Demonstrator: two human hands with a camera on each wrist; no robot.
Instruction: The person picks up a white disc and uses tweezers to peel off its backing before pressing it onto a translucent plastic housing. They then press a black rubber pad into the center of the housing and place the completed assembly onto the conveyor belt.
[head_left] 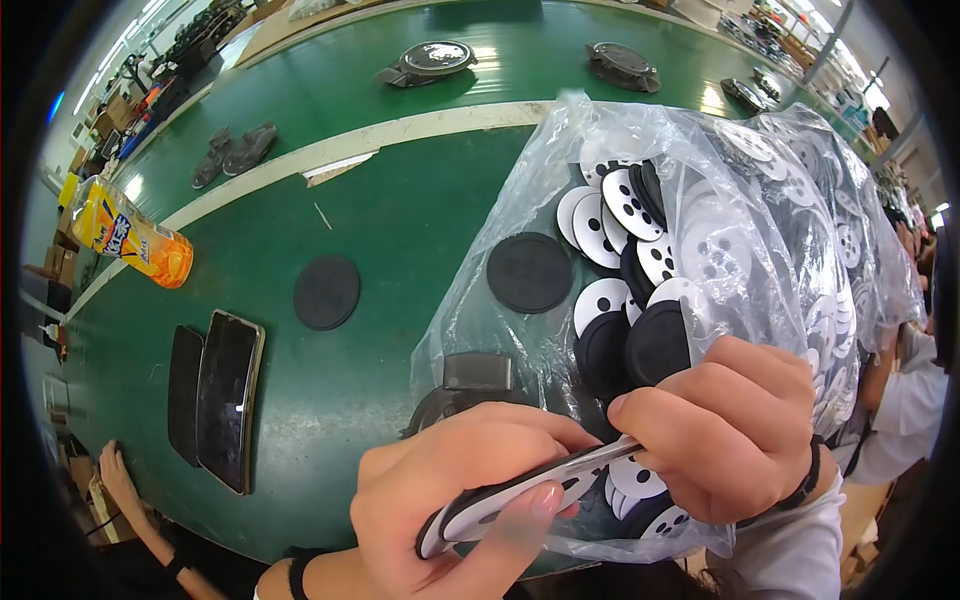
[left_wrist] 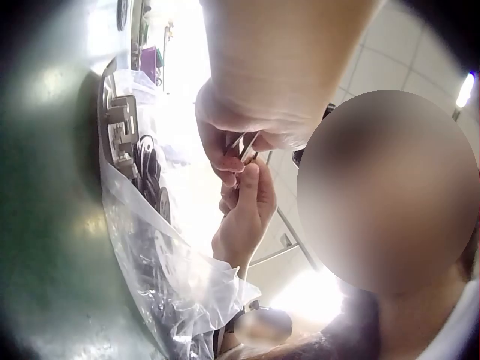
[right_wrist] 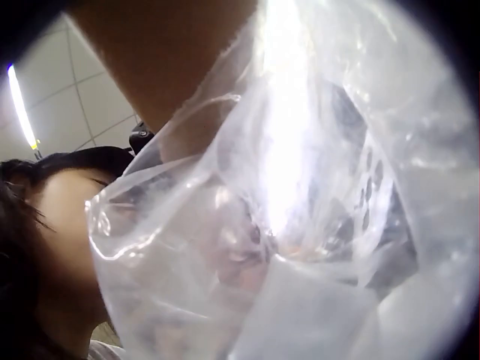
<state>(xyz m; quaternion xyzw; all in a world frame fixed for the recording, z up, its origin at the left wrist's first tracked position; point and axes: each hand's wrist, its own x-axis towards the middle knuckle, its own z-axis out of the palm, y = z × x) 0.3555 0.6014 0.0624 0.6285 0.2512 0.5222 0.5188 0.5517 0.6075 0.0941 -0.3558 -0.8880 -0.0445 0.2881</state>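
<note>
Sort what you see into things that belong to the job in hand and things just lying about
Probably part of the job:
black-and-white disc, held between the left hand and right hand
clear bag with discs
loose black disc

Probably just lying about:
drink bottle
phone
dark slab beside it

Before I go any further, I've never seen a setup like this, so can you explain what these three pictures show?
There's no machine here, just a person's bare hands. The wide picture comes from a camera worn on the head; the other two come from cameras on the left and right wrists. The left hand grips a thin black-and-white disc, maybe more than one, and the right hand pinches the far end. On the green table, a clear plastic bag holds dotted white discs and black discs. Left of it are a loose black disc, a smartphone and an orange drink bottle.
</note>
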